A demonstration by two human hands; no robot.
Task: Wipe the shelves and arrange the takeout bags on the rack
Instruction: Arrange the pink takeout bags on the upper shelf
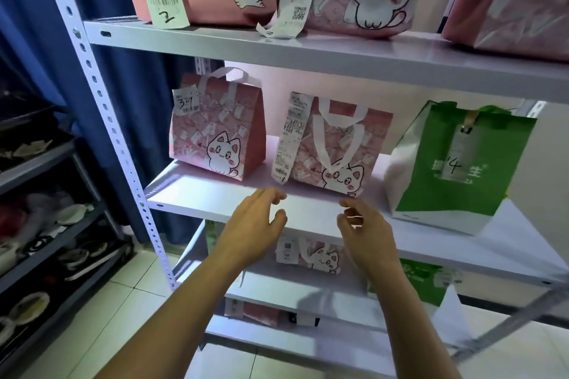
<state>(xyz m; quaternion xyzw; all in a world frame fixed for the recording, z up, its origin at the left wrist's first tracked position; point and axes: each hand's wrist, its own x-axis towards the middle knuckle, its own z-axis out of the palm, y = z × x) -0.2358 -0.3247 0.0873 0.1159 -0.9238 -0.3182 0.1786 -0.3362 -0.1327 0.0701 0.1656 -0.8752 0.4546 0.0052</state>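
Note:
A white metal rack holds takeout bags. On its middle shelf [215, 194] stand a pink cat bag marked 34 [215, 135], a second pink cat bag with a long receipt [341, 144] and a green and white bag [455, 163]. My left hand [255, 224] and my right hand [366, 231] hover side by side just in front of the shelf's edge, below the middle pink bag. Both have loosely curled fingers and hold nothing. No cloth is in sight.
The upper shelf [338, 52] carries several pink bags with receipts hanging over its edge. Lower shelves hold another pink cat bag [311, 255] and a green bag [431, 280]. A dark shoe rack [46, 224] stands at the left, with blue curtain [135, 95] behind.

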